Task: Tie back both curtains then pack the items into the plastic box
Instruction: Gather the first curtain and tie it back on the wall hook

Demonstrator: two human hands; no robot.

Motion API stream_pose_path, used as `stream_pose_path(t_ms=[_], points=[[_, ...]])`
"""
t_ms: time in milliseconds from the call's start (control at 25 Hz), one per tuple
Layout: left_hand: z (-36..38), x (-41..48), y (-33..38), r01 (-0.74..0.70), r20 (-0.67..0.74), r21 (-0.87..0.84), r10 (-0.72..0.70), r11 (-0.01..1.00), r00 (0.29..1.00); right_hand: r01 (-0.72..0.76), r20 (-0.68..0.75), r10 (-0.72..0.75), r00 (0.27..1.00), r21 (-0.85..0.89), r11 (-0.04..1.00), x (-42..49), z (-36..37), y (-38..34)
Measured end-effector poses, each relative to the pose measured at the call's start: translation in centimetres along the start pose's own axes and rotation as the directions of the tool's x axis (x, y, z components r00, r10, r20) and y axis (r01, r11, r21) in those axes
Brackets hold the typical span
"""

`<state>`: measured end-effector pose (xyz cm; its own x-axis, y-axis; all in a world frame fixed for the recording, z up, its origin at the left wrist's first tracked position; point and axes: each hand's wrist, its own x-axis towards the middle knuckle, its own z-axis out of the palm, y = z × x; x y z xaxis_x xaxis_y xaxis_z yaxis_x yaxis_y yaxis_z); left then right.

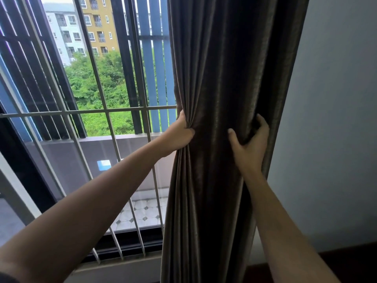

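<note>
while 1 dark brown curtain [224, 78] hangs bunched between window grille [106, 113] and wall [336, 99], 2 hands clutch it: left hand [180, 134] gathering its window edge, right hand [250, 144] curled into wall-side folds.

Forearms [91, 201] bare; dark sleeve edge [7, 280] on left arm

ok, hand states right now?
Left hand: grips the dark brown fabric curtain at its window-side edge.
Right hand: grips the same curtain's wall-side folds.
</note>
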<state>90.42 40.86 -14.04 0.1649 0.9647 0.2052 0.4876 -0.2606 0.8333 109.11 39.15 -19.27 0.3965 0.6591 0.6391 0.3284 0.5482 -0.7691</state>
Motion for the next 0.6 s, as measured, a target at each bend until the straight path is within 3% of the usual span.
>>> stream_pose_path(t_ms=[80, 120, 200, 320, 480, 600], points=[[0.0, 0.0, -0.1, -0.007, 0.005, -0.022, 0.007, 1.000, 1.000, -0.050, 0.235, 0.059, 0.970, -0.044, 0.998, 0.6, 0.5, 0.6], [0.1, 0.1, -0.1, -0.009, 0.011, -0.035, 0.009, 0.999, 1.000, -0.001, 0.306, 0.036, 0.951, -0.115, 0.993, 0.1, 1.1, 1.4], [0.5, 0.2, 0.1, -0.003, 0.021, -0.053, 0.004, 0.999, 1.000, 0.093, 0.387, 0.003, 0.922, -0.229, 0.969, -1.9, 2.6, 3.3], [1.3, 0.4, 0.6, 0.010, -0.001, -0.071, -0.010, 0.997, 1.000, 0.035, 0.566, 0.100, 0.818, -0.222, 0.974, -6.0, 3.9, 5.3], [2.1, 0.7, 0.8, 0.009, 0.001, -0.081, -0.009, 0.997, 1.000, -0.104, 0.693, 0.237, 0.681, -0.229, 0.968, -8.6, 3.6, 5.9], [2.6, 0.7, 1.0, 0.032, -0.003, -0.097, -0.032, 0.995, 0.999, -0.123, 0.719, 0.261, 0.644, -0.240, 0.963, -9.1, 3.4, 5.6]])
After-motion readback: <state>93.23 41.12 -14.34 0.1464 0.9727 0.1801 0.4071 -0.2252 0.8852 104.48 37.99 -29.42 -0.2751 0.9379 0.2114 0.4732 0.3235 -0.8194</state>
